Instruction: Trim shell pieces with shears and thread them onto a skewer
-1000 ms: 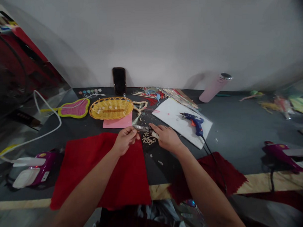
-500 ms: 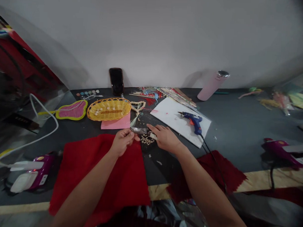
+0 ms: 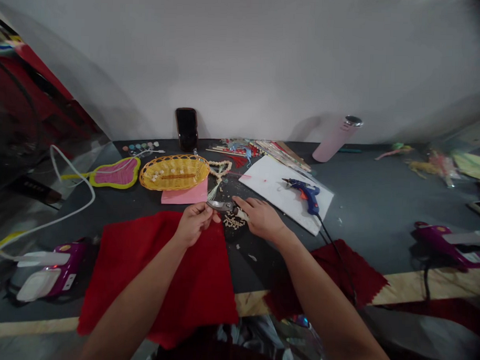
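My right hand (image 3: pixel 263 218) is wrapped around the light handles of pruning shears (image 3: pixel 222 206), whose metal jaws point left. At those jaws, my left hand (image 3: pixel 196 222) pinches with thumb and fingertips; whatever sits between them is too small to make out. Under the shears lies a pile of short cut wooden pieces (image 3: pixel 234 221) on the dark table. A red felt cloth (image 3: pixel 197 283) spreads beneath my left hand and forearm. Just behind the hands is a string of pale beads with a tassel (image 3: pixel 213 191).
A yellow wicker basket (image 3: pixel 172 182) holding small pieces rests on pink paper (image 3: pixel 184 197). To the right, a blue glue gun (image 3: pixel 311 196) lies on a white board (image 3: pixel 264 173). Farther back stand a phone (image 3: pixel 186 129) and a pink bottle (image 3: pixel 336 140); thin sticks (image 3: pixel 284 155) lie between them.
Both hands and the shears keep nearly the same position and grip. The whole view has shifted very slightly; nothing on the table has visibly moved.
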The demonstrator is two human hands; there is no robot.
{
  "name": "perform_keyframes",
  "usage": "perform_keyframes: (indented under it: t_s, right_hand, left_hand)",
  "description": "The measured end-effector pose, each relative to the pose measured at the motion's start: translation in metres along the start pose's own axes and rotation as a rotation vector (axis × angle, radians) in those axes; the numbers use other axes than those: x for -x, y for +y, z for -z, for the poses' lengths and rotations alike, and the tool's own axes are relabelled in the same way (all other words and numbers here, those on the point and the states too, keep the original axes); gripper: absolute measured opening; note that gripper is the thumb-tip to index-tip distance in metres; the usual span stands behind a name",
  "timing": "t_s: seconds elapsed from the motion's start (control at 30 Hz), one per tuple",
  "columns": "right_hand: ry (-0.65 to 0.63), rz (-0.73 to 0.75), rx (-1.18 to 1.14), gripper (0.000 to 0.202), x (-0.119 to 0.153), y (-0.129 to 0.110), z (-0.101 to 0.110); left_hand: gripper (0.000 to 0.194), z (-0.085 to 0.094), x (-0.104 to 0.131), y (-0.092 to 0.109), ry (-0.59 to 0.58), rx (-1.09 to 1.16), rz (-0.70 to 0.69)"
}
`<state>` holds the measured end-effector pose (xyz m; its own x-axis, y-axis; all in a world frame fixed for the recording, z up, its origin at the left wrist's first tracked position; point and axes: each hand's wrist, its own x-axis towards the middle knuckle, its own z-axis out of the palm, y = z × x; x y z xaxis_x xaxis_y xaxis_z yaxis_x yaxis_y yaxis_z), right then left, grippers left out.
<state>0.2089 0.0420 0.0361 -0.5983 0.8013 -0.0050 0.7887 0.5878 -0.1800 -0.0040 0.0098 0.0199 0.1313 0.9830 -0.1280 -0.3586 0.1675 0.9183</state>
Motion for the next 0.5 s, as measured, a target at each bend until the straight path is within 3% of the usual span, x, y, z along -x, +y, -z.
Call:
perform_keyframes:
  t_s: [0.27,0.5]
  right_hand:
    - [0.001,0.077,-0.105,0.068,-0.001,0.003,0.000]
    - [-0.081,0.017,-0.044,0.061,0.001,0.004,-0.001]
  left_hand:
    - [0.022,0.006,0.003,0.005,-0.142,0.126,0.160]
    - [0.019,0.010,-0.003,-0.004,-0.101,0.137,0.168]
